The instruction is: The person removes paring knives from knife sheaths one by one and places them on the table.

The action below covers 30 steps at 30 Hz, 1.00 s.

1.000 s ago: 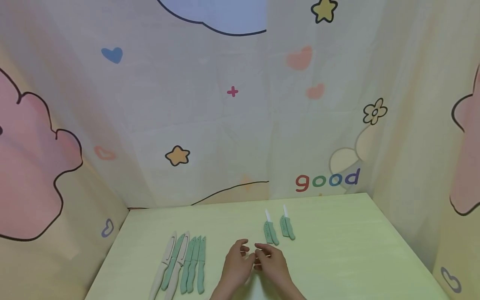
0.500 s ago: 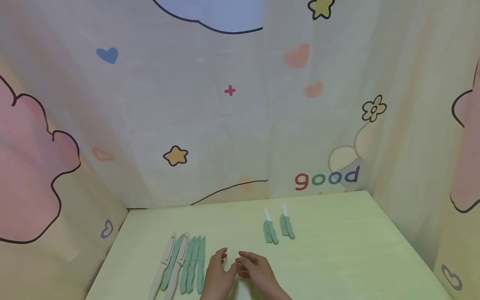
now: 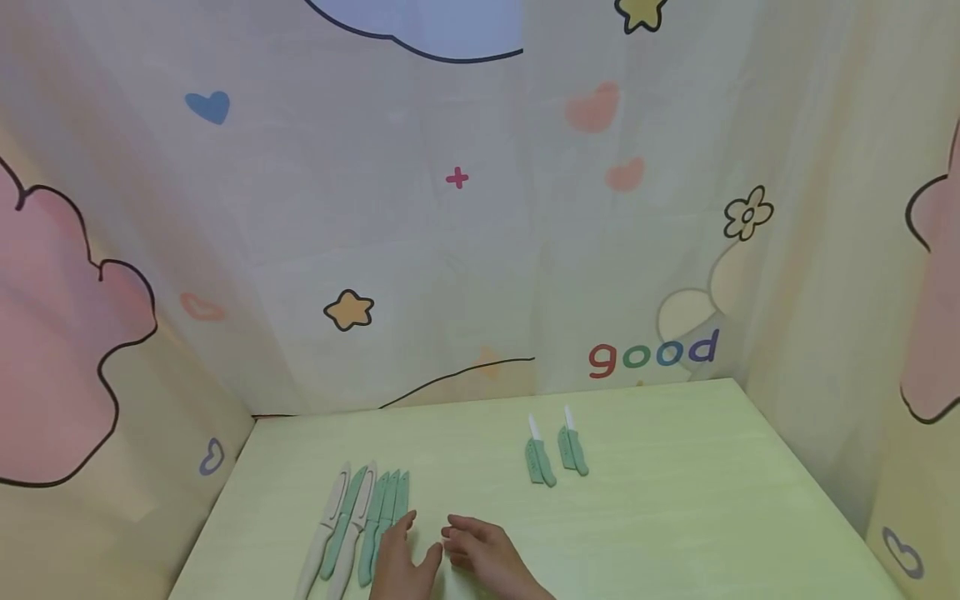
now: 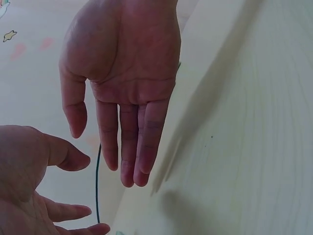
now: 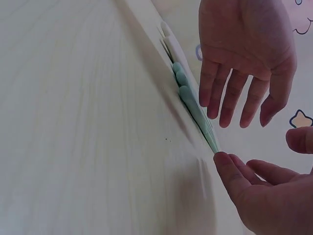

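Note:
In the head view, my left hand (image 3: 403, 567) hangs over the near part of a row of sheathed knives, partly covering the green ones. Its fingers are relaxed, with the thumb spread to the right. My right hand (image 3: 487, 554) is just right of it, loosely bent fingers pointing left and holding nothing. A small gap separates the hands. Two long white knives (image 3: 318, 553) lie at the row's left with a green knife (image 3: 349, 517) between them; several smaller green knives (image 3: 367, 550) follow. The left wrist view shows both palms bare; I see no contact with the knives.
Farther back on the pale green table (image 3: 675, 500) lie two short green pieces, a left one (image 3: 538, 463) and a right one (image 3: 573, 452), each with a white blade pointing away. A patterned curtain (image 3: 420, 208) encloses the back and sides.
Both hands have moved left and towards me, from the middle of the table to beside and over the green knives. The gap between them has widened. The knives stay where they were.

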Available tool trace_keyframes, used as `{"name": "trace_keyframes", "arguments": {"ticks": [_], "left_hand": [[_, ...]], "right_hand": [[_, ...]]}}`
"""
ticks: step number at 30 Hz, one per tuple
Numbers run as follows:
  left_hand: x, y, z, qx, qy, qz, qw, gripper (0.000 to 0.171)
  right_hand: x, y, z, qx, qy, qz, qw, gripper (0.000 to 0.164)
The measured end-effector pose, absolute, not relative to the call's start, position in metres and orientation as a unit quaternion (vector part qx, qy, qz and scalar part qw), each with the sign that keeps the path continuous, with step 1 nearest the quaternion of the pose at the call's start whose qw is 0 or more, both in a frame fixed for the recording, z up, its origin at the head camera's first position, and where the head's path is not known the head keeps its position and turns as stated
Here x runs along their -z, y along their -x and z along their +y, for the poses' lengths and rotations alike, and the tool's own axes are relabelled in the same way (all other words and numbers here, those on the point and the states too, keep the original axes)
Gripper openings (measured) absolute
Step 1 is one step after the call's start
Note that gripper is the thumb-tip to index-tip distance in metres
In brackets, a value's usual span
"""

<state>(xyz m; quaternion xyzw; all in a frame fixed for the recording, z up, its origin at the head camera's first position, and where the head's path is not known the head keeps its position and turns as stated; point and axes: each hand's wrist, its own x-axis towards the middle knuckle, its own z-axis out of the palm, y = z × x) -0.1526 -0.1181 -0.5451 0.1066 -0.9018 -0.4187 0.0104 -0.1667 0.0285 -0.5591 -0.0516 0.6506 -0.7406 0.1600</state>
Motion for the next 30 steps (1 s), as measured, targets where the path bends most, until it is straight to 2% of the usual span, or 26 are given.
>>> {"name": "trace_keyframes", "arguments": {"ticks": [11,18,22,28,30], "left_hand": [[0.545,0.142,-0.134,0.410,-0.112,-0.905,0.009,0.067],[0.549,0.143,-0.133,0.408,-0.144,-0.901,-0.025,0.063],[0.568,0.150,-0.137,0.407,-0.160,-0.899,-0.023,0.061],[0.608,0.167,-0.148,0.422,-0.177,-0.888,-0.049,0.065],[0.605,0.168,-0.149,0.443,-0.181,-0.876,-0.061,0.066]], "right_hand": [[0.559,0.164,0.006,0.737,0.070,0.640,0.204,0.045],[0.562,0.163,-0.005,0.722,0.060,0.648,0.235,0.046],[0.563,0.162,-0.008,0.728,0.057,0.640,0.242,0.046],[0.563,0.163,-0.010,0.731,0.052,0.635,0.245,0.045],[0.563,0.163,-0.009,0.731,0.049,0.632,0.251,0.044]]}}
